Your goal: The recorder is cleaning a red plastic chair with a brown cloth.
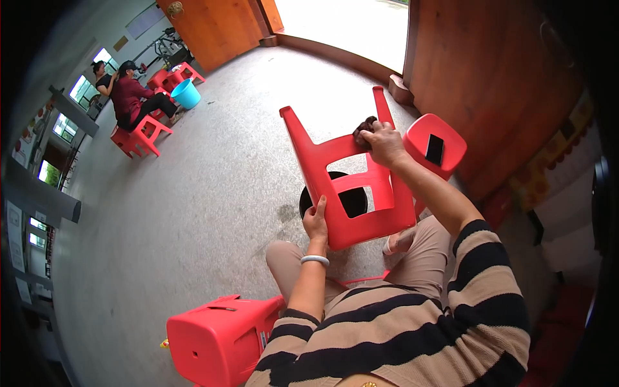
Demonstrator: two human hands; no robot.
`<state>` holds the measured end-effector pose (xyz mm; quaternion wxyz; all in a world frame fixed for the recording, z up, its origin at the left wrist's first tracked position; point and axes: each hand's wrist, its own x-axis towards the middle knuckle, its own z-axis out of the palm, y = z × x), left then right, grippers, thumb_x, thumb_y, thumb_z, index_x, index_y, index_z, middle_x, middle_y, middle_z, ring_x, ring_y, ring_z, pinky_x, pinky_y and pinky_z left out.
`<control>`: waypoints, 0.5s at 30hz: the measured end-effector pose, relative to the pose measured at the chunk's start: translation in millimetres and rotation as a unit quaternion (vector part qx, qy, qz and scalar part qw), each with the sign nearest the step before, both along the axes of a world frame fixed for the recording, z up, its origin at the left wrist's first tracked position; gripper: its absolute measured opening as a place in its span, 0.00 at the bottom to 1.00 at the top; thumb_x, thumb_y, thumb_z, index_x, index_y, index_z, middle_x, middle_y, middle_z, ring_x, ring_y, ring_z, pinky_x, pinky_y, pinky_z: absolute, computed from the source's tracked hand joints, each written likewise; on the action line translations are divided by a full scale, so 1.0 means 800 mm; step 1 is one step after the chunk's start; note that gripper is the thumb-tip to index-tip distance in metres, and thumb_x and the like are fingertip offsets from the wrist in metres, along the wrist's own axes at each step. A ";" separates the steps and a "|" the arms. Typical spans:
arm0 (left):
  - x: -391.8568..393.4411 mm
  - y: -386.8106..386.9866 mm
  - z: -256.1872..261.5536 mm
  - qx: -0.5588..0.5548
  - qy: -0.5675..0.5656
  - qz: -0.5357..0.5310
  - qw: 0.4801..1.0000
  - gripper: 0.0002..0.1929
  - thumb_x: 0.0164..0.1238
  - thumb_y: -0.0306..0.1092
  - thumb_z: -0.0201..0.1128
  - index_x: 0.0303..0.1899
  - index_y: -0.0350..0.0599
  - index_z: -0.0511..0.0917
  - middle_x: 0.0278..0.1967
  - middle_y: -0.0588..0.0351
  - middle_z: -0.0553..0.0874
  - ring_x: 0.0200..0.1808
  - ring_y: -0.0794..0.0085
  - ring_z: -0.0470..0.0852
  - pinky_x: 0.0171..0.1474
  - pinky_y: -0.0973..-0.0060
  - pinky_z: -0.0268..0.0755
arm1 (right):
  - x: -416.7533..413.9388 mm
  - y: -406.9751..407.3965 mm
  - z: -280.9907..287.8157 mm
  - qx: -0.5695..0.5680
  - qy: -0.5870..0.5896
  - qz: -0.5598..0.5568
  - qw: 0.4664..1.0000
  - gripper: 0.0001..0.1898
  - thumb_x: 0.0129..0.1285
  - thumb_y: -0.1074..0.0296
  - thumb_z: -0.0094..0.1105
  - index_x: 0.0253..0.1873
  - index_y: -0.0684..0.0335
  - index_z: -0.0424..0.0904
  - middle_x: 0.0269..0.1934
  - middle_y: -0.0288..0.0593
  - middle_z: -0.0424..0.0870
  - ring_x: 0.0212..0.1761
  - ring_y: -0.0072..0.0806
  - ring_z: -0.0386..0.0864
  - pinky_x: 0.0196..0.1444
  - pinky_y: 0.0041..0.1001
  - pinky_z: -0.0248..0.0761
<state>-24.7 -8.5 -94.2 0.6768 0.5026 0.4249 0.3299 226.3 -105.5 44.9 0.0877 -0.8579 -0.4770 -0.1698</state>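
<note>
In front of me a red plastic stool (370, 225) is held tilted, its legs pointing away from me. My left hand (316, 223) grips its left side near the seat end, the thumb lying along the edge. A dark brown, crumpled cloth (363, 131) is bunched in my right hand (384, 144). That hand presses the cloth to the stool's side panel, close to the base of the right leg. Behind the stool, partly hidden by it, a round black basin or bucket (305, 199) shows on the floor; its contents cannot be made out.
A second red stool (420, 136) at my right bears a black phone (434, 149). Another red stool (203, 338) lies on its side at my left. Two people (130, 96) are at the far left by a blue bucket (186, 95). Wooden doors (488, 82) frame a bright doorway.
</note>
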 end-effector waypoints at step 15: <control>0.034 0.022 0.064 0.164 0.214 -0.056 0.961 0.52 0.43 0.55 0.87 0.66 0.30 0.71 0.58 0.35 0.85 0.57 0.48 0.87 0.60 0.60 0.81 | -0.036 0.046 -0.009 0.048 0.030 -0.093 0.994 0.10 0.61 0.65 0.66 0.47 0.46 0.88 0.53 0.40 0.81 0.59 0.45 0.80 0.48 0.42 0.83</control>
